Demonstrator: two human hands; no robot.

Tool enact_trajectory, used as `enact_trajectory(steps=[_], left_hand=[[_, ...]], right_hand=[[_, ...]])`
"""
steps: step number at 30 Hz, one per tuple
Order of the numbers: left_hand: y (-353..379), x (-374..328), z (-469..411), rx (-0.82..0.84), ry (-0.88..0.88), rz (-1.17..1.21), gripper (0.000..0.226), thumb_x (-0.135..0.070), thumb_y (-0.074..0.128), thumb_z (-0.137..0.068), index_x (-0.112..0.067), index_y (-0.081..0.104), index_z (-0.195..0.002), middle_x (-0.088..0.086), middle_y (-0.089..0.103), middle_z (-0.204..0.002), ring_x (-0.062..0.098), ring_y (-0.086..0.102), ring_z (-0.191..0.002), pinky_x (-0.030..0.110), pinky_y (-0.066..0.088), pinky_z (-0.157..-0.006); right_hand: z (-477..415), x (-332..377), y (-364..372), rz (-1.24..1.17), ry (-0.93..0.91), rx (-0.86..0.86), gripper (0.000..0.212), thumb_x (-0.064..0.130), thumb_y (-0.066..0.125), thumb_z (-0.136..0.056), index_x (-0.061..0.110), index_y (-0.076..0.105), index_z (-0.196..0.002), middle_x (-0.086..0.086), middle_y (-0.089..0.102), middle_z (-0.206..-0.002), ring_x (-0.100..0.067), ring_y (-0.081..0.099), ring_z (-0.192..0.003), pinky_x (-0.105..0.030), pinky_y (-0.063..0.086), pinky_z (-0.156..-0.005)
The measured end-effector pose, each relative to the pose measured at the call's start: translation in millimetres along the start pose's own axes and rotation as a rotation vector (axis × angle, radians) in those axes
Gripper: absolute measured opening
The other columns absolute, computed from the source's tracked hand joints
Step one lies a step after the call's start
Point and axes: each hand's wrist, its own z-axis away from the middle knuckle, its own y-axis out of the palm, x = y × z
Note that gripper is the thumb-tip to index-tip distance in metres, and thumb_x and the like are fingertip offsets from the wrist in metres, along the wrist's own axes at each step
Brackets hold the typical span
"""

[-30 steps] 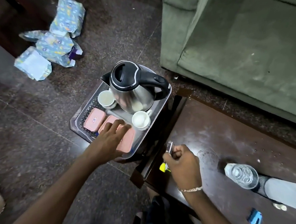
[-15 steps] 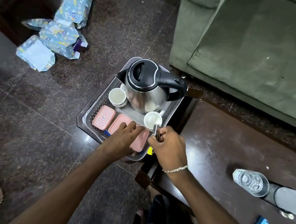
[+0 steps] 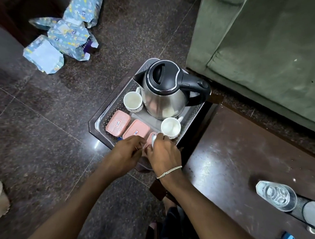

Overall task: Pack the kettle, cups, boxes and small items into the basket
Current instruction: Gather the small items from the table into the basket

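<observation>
Grey perforated basket (image 3: 105, 122) sits beside the dark table (image 3: 238, 151), near the green sofa (image 3: 259, 48). Inside: steel kettle (image 3: 165, 98) with black lid at the far end, one white cup (image 3: 133, 101) left of it, another white cup (image 3: 170, 127) in front of it, pink boxes (image 3: 118, 125) along the near-left side. Right hand (image 3: 164, 154) is curled closed around a small silvery item (image 3: 153, 139), over the basket's near edge. Left hand (image 3: 126, 154) just beside it, fingers bent; whether it grips anything, cannot tell. Clear bottle (image 3: 275, 195) lies on the table.
</observation>
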Motion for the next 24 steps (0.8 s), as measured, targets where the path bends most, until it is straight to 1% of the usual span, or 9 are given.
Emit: enact_trajectory(steps=[3,5,9,11,13,16,19,21,24], left_hand=[[3.2,-0.6,2.4,0.003,-0.019,0.019,0.034,-0.008,0.060,-0.086,-0.015,0.070,-0.118,-0.002,0.073,-0.099,0.013,0.067,-0.085,0.025,0.050,-0.075],[3.3,-0.3,0.9,-0.004,-0.050,0.045,0.037,-0.013,0.057,-0.084,-0.014,0.071,-0.119,0.000,0.075,-0.101,0.015,0.069,-0.089,0.023,0.049,-0.076],[6.2,-0.5,-2.0,-0.008,-0.083,0.076,0.036,-0.006,0.061,-0.088,-0.010,0.071,-0.122,0.003,0.078,-0.103,0.021,0.072,-0.096,0.030,0.055,-0.085],[7.6,-2.6,-2.9,-0.009,-0.079,0.084,0.035,-0.006,0.061,-0.088,-0.010,0.071,-0.121,0.001,0.078,-0.102,0.019,0.072,-0.096,0.024,0.052,-0.085],[8.7,-4.0,-2.9,-0.037,-0.076,0.054,0.037,-0.015,0.058,-0.088,-0.011,0.071,-0.122,0.004,0.077,-0.108,0.018,0.070,-0.098,0.019,0.046,-0.081],[9.4,-3.9,-2.8,-0.046,-0.070,0.001,0.036,-0.016,0.060,-0.091,-0.010,0.070,-0.125,0.008,0.076,-0.114,0.023,0.069,-0.102,0.020,0.043,-0.080],[9.3,-4.1,-0.5,-0.082,-0.034,-0.036,0.034,-0.006,0.069,-0.090,-0.009,0.069,-0.124,0.009,0.075,-0.108,0.026,0.069,-0.094,0.020,0.039,-0.074],[8.7,-7.2,2.5,-0.100,-0.006,-0.053,0.035,-0.005,0.070,-0.090,-0.011,0.068,-0.124,0.005,0.073,-0.102,0.024,0.067,-0.087,0.023,0.041,-0.072],[6.9,-17.6,8.1,-0.122,0.016,-0.038,0.034,-0.005,0.069,-0.091,-0.015,0.066,-0.124,-0.006,0.064,-0.093,0.008,0.060,-0.073,0.028,0.047,-0.069]], right_hand=[[1.0,-2.3,5.2,0.003,-0.021,-0.012,0.036,0.035,0.061,-0.097,0.008,0.056,-0.120,-0.014,0.065,-0.117,-0.032,0.066,-0.109,-0.040,0.055,-0.080],[2.5,-4.2,6.8,0.000,-0.025,-0.017,0.037,0.038,0.058,-0.100,0.008,0.056,-0.123,-0.013,0.064,-0.119,-0.031,0.065,-0.112,-0.040,0.055,-0.082],[2.7,-5.6,6.5,-0.022,-0.022,-0.009,0.038,0.039,0.058,-0.100,0.007,0.057,-0.122,-0.015,0.064,-0.119,-0.033,0.065,-0.110,-0.042,0.053,-0.081],[2.2,-4.5,5.4,-0.044,-0.023,-0.017,0.036,0.037,0.061,-0.099,0.007,0.059,-0.118,-0.015,0.065,-0.117,-0.035,0.066,-0.107,-0.043,0.052,-0.079],[3.3,-5.0,3.9,-0.053,-0.024,-0.021,0.035,0.036,0.063,-0.098,0.007,0.060,-0.117,-0.015,0.066,-0.115,-0.035,0.066,-0.106,-0.043,0.052,-0.079],[7.9,-9.2,0.2,-0.083,-0.040,-0.046,0.037,0.035,0.066,-0.097,0.005,0.061,-0.117,-0.017,0.066,-0.114,-0.038,0.066,-0.105,-0.044,0.052,-0.080],[14.6,-16.2,-6.8,-0.107,-0.065,-0.076,0.039,0.037,0.065,-0.097,0.004,0.061,-0.118,-0.017,0.065,-0.115,-0.038,0.065,-0.104,-0.044,0.051,-0.080],[20.5,-22.8,-13.7,-0.135,-0.075,-0.100,0.038,0.037,0.065,-0.096,0.005,0.062,-0.114,-0.016,0.066,-0.113,-0.038,0.065,-0.102,-0.043,0.051,-0.078],[32.3,-35.5,-23.0,-0.220,-0.077,-0.152,0.031,0.033,0.072,-0.091,0.007,0.064,-0.105,-0.014,0.068,-0.104,-0.037,0.067,-0.092,-0.041,0.053,-0.071]])
